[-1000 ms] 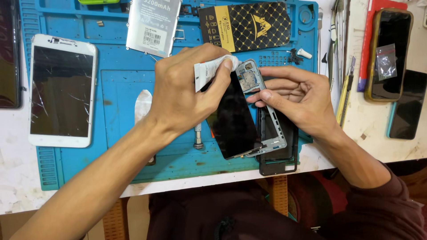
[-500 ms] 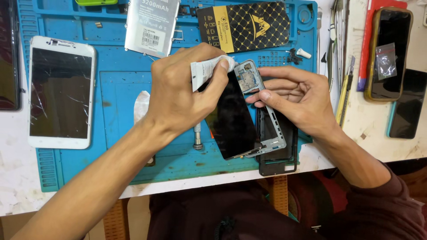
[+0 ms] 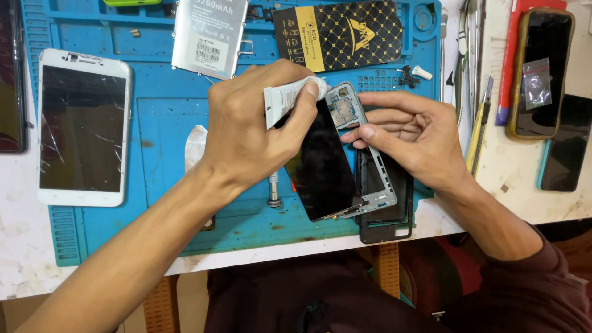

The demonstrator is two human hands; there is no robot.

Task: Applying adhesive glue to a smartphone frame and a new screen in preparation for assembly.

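Note:
My left hand (image 3: pixel 253 126) pinches a small white tube (image 3: pixel 288 95) and presses it against the top of a black phone screen (image 3: pixel 320 166). The screen is lifted part way off a grey phone frame (image 3: pixel 370 160). My right hand (image 3: pixel 413 139) grips that frame from the right, with the thumb on its edge. A black back cover (image 3: pixel 388 219) lies under the frame on the blue work mat (image 3: pixel 160 135).
A white phone with a cracked screen (image 3: pixel 83 126) lies at the mat's left. A silver battery (image 3: pixel 208 37) and a black and yellow packet (image 3: pixel 339 34) lie at the back. Tools (image 3: pixel 468 80) and two more phones (image 3: pixel 542 71) sit to the right.
My left hand has shifted the white tube slightly along the top of the screen. The right hand and the frame have hardly moved.

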